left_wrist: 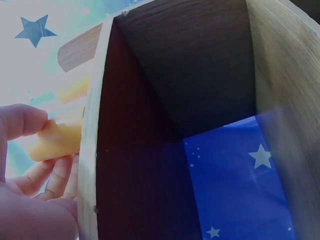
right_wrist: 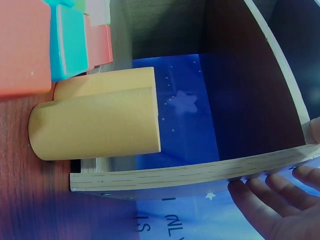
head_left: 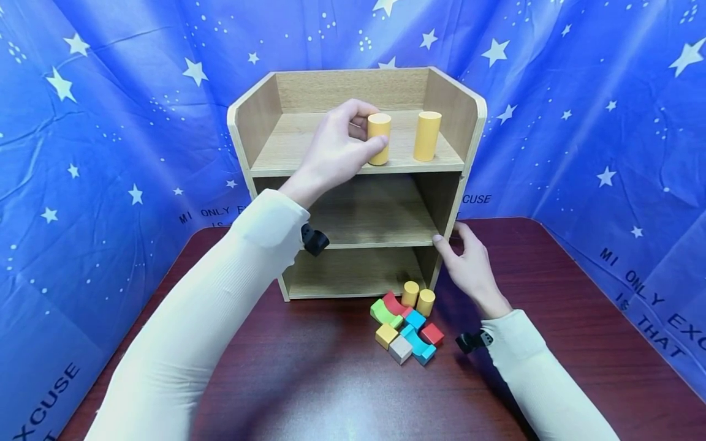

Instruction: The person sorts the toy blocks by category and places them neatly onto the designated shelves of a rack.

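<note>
One yellow cylinder (head_left: 378, 131) is pinched upright by the left hand (head_left: 342, 144) at the top shelf's (head_left: 281, 150) front; it is best released level, the side panel (right_wrist: 160, 177) being held in the right hand's (head_left: 470, 263) grip.

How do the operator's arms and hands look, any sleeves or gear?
Left sleeve and right sleeve: long, off-white. Small black units near both wrists: left unit, right unit. Left hand, right hand: no gloves. No cables visible.
</note>
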`<state>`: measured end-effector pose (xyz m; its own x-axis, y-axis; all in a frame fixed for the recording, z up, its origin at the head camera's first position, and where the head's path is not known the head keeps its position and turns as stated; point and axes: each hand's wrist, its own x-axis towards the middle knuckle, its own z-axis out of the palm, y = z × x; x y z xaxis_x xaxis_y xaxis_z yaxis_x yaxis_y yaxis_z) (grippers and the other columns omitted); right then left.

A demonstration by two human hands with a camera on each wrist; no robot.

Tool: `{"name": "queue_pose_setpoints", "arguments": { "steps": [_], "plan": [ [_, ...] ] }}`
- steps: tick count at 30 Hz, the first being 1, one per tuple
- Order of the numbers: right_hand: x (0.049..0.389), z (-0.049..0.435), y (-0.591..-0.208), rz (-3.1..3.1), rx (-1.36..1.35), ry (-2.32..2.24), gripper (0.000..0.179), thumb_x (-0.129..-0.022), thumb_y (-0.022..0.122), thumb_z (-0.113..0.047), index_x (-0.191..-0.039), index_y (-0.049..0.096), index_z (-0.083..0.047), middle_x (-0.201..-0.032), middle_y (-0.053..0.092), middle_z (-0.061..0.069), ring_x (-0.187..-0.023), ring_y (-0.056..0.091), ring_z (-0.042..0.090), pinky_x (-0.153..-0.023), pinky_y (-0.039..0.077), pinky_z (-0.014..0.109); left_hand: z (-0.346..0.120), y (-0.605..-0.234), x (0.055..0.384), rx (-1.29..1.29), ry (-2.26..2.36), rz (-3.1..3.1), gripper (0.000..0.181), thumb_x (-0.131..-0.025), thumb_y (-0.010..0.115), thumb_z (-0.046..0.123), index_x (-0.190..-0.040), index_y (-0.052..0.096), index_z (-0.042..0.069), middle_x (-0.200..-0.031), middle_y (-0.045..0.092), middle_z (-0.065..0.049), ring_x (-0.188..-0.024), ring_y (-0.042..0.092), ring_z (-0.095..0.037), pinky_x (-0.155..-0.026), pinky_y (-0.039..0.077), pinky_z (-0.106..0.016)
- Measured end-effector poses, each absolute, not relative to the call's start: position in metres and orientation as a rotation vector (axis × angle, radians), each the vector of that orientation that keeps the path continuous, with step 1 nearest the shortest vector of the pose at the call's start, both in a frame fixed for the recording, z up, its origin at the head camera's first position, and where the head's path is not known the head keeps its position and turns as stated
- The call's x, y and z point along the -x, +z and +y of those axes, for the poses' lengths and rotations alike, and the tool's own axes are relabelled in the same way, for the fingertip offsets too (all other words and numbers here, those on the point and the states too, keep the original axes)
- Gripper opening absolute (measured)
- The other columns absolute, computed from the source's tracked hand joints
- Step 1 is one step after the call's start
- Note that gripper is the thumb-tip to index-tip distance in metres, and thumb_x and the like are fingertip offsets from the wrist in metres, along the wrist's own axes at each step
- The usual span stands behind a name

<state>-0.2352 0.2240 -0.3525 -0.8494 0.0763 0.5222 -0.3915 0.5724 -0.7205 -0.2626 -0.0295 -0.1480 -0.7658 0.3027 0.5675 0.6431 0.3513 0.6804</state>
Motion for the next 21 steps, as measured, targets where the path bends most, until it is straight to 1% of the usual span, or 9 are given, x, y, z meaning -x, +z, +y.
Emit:
{"name": "queue_pose_setpoints", "arguments": {
  "steps": [10,16,21],
  "plan": [
    [0.2358,0.2237,-0.3528,-2.301,-0.253,1.216,0.042,-0.094,0.058,-0.035,-0.124,0.055,-0.006,-0.111,0.063,0.013,-0.102,0.059,0.023,-0.085,0.048,0.044,-0.031,-0.1477,0.2684,0.794,-1.392,-2.317,0.032,-0.086,0.067,0.011,-0.115,0.059,0.005,-0.099,0.059,-0.005,-0.085,0.061,-0.013,-0.075,0.049,-0.022],
    [0.2359,0.2238,-0.3536,-2.311,-0.246,1.205,0.042,-0.094,0.058,-0.036,-0.124,0.055,-0.007,-0.111,0.063,0.011,-0.103,0.059,0.022,-0.084,0.049,0.037,-0.0312,-0.1476,0.2703,0.791,-1.379,-2.326,0.032,-0.086,0.067,0.011,-0.116,0.058,0.005,-0.099,0.059,-0.006,-0.085,0.061,-0.013,-0.076,0.049,-0.021],
    [0.2362,0.2239,-0.3532,-2.31,-0.246,1.203,0.042,-0.094,0.058,-0.036,-0.124,0.055,-0.007,-0.111,0.063,0.011,-0.103,0.059,0.023,-0.083,0.049,0.037,-0.0305,-0.1476,0.2701,0.772,-1.385,-2.34,0.035,-0.086,0.066,0.011,-0.118,0.056,0.005,-0.1,0.058,-0.006,-0.087,0.06,-0.013,-0.077,0.049,-0.021]
  ]
}}
